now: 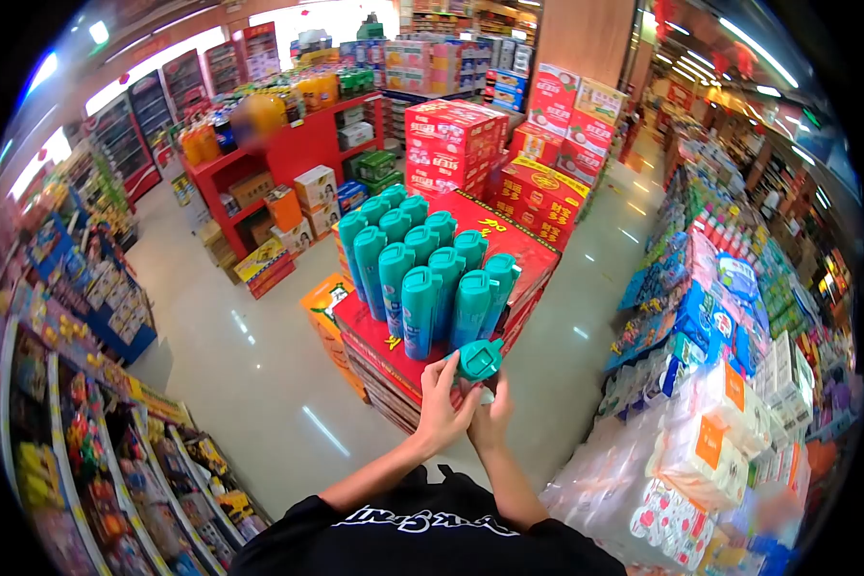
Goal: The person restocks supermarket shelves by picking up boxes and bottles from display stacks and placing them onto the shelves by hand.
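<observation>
Teal-capped bottle sits just my side of the upright bottles on the red display. I have the left hand and right hand closed around it from either side, equally near. Its long axis seems to run down below the cap; fingers hide the body.

Store interior brightly lit: ceiling tubes upper right, daylight-white windows upper left. Streaks of glare on the pale floor. Fisheye bends shelving toward black corners; smeared patches upper left and lower right. Hands fairly sharp.
</observation>
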Available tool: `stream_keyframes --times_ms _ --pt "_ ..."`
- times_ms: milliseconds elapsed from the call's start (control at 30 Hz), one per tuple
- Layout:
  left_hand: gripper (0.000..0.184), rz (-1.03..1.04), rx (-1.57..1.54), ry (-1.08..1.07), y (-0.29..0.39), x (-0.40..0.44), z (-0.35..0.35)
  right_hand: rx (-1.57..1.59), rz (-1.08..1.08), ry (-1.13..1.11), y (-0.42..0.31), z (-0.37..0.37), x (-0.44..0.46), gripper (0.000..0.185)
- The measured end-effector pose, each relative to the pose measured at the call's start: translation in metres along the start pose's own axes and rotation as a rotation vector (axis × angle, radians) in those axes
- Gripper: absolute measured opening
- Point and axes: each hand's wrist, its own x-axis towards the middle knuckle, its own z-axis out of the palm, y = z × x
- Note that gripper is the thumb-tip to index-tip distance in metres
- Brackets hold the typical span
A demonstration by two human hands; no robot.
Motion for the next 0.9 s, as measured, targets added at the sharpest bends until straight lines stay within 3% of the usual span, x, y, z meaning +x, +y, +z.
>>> stream_keyframes --times_ms 67,167,200,333,433,600,900 --pt "0.069 -0.02 0.072 0.063 0.018 -0.027 0.003 0.001 0.049 -0.066 -0.023 -0.014 -0.017 0.058" --pt "0.065 0.022 -0.067 0.21 0.028 -0.072 0.009 0.107 0.009 -0.117 -0.047 -0.031 -0.052 0.059" --pt "0.062 -0.099 -0.379 0.26 0.052 -0.087 0.009 0.052 -0.051 -0.146 -0.051 -0.04 -0.064 0.059" --pt "0.064 -0.087 -0.229 0.394 0.056 -0.154 -0.001 -0.054 -0.219 -0.365 -0.053 -0.06 -0.107 0.061" --pt "0.064 -0.232 -0.193 0.533 0.089 -0.199 -0.027 -0.033 -0.315 -0.524 -0.09 -0.055 -0.134 0.062" --pt "0.061 -0.286 0.025 0.912 0.125 -0.294 -0.07 0.227 -0.27 -0.811 -0.114 -0.023 -0.222 0.062" --pt "0.071 -0.305 0.427 1.499 0.222 -0.518 -0.158 0.673 -0.279 -1.388 -0.254 0.015 -0.448 0.06"
